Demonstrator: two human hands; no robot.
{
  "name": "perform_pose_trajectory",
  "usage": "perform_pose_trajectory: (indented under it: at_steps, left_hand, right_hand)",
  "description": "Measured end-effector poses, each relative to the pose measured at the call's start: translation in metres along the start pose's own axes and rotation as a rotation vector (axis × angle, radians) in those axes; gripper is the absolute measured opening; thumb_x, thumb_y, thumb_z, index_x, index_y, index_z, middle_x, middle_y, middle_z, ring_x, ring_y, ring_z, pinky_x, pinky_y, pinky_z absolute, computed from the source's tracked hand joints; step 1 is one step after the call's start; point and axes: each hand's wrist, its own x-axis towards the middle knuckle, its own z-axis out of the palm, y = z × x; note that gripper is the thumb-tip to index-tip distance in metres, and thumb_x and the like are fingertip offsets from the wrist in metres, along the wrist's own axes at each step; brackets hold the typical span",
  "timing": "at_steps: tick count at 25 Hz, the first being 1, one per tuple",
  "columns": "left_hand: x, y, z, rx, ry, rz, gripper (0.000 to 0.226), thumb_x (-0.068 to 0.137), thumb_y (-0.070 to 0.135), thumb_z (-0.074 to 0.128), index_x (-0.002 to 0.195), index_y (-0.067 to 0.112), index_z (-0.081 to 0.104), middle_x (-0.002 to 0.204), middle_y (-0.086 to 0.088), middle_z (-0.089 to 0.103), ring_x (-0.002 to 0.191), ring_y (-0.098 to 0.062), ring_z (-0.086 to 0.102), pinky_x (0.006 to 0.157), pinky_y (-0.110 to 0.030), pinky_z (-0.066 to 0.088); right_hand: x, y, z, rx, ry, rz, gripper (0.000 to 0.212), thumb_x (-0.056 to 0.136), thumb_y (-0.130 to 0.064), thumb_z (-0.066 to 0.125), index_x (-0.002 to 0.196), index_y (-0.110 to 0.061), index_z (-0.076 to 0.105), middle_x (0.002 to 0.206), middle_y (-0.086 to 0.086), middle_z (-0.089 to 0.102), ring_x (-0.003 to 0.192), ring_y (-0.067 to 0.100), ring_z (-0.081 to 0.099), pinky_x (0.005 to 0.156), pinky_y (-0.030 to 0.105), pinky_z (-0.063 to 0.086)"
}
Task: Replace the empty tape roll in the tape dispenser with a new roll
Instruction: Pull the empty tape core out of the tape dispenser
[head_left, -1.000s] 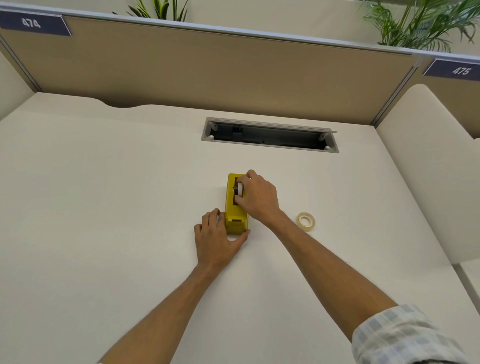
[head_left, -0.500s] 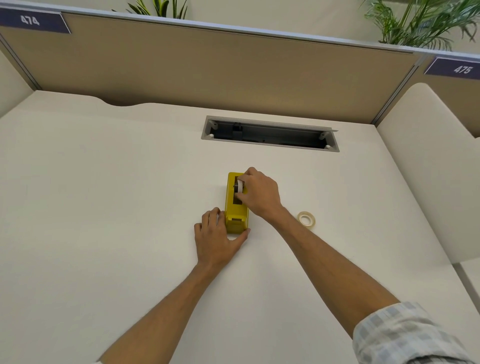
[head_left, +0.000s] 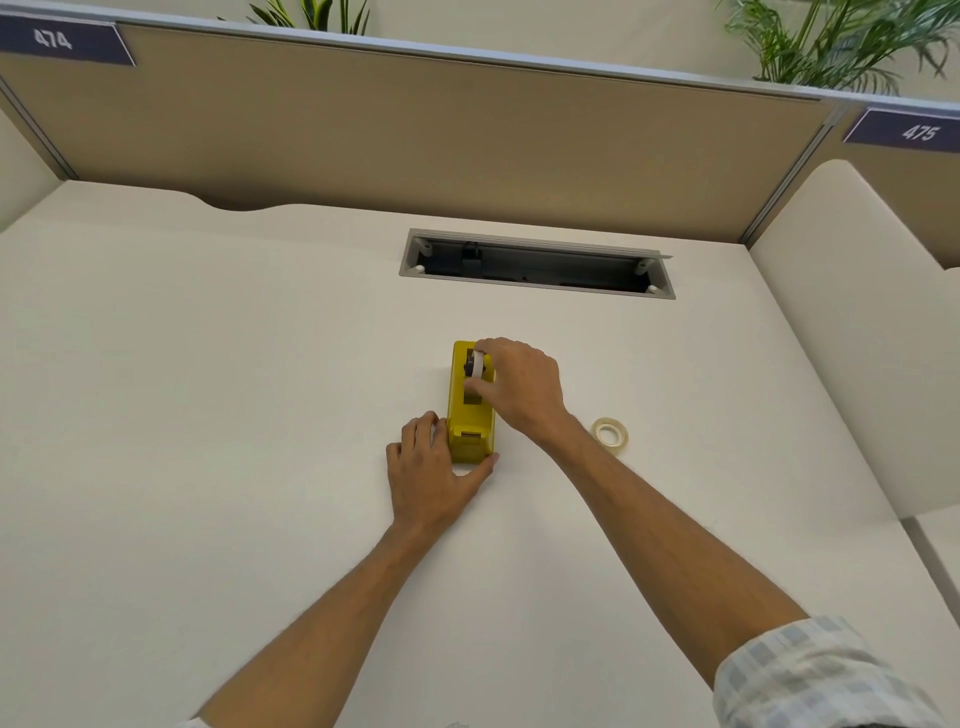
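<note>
Yellow tape dispenser (head_left: 470, 410) runs lengthwise up-frame at centre; right hand (head_left: 519, 384) pinches its white roll (head_left: 477, 364) from the right, left hand (head_left: 431, 467) clamped on the near end.

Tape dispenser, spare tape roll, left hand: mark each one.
Tape dispenser (head_left: 457, 410), head view, yellow top face.
Spare tape roll (head_left: 611, 435), head view, near rim.
Left hand (head_left: 428, 470), head view, back of hand.

- "474" in white on a dark blue sign (head_left: 60, 40), fixed to the far partition's left end
- "475" on a matching dark blue sign (head_left: 906, 130), at the far right
</note>
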Motion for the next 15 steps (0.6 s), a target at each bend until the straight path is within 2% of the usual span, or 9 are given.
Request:
perform_pose_trajectory:
  at_steps: [4, 7, 11, 13, 15]
  left_hand:
    - [-0.004, 0.000, -0.003, 0.028, -0.055, -0.017, 0.095, 0.070, 0.085, 0.039, 0.129, 0.013, 0.051, 0.140, -0.005, 0.050, 0.130, -0.024, 0.042, 0.097, -0.041, 0.038]
    - [-0.016, -0.009, -0.004, -0.021, -0.104, 0.021, 0.090, 0.078, 0.075, 0.032, 0.141, 0.012, 0.040, 0.149, -0.005, 0.040, 0.140, -0.021, 0.032, 0.108, -0.041, 0.030]
    - [-0.033, -0.024, -0.022, -0.153, -0.157, 0.110, 0.083, 0.082, 0.061, 0.016, 0.150, 0.014, 0.024, 0.158, -0.005, 0.026, 0.147, -0.018, 0.020, 0.117, -0.032, 0.016]
    - [-0.037, -0.023, -0.034, -0.192, -0.161, 0.120, 0.082, 0.081, 0.059, 0.014, 0.151, 0.016, 0.022, 0.159, -0.004, 0.024, 0.147, -0.018, 0.020, 0.117, -0.031, 0.017]
    - [-0.039, -0.018, -0.046, -0.208, -0.127, 0.124, 0.080, 0.082, 0.060, 0.017, 0.150, 0.017, 0.026, 0.157, -0.004, 0.029, 0.144, -0.019, 0.027, 0.114, -0.033, 0.027]
  right_hand:
    - [-0.009, -0.003, -0.005, 0.028, 0.010, 0.005, 0.046, 0.086, -0.043, 0.069, 0.124, -0.018, 0.061, 0.117, 0.000, 0.069, 0.100, 0.021, 0.065, 0.081, 0.035, 0.052]
    - [-0.019, -0.002, -0.009, 0.112, 0.007, 0.008, 0.039, 0.084, -0.038, 0.072, 0.116, -0.018, 0.063, 0.112, 0.000, 0.070, 0.095, 0.022, 0.065, 0.080, 0.038, 0.054]
    - [-0.039, 0.005, -0.006, 0.251, 0.008, 0.003, 0.039, 0.081, -0.030, 0.076, 0.116, -0.016, 0.065, 0.108, 0.002, 0.072, 0.095, 0.022, 0.067, 0.084, 0.042, 0.055]
    - [-0.052, 0.008, -0.004, 0.297, 0.011, 0.006, 0.042, 0.080, -0.026, 0.078, 0.119, -0.015, 0.065, 0.111, 0.003, 0.072, 0.096, 0.020, 0.068, 0.086, 0.042, 0.056]
    - [-0.064, 0.011, -0.003, 0.337, 0.013, 0.004, 0.042, 0.079, -0.023, 0.079, 0.118, -0.015, 0.066, 0.112, 0.002, 0.071, 0.094, 0.018, 0.068, 0.085, 0.040, 0.057]
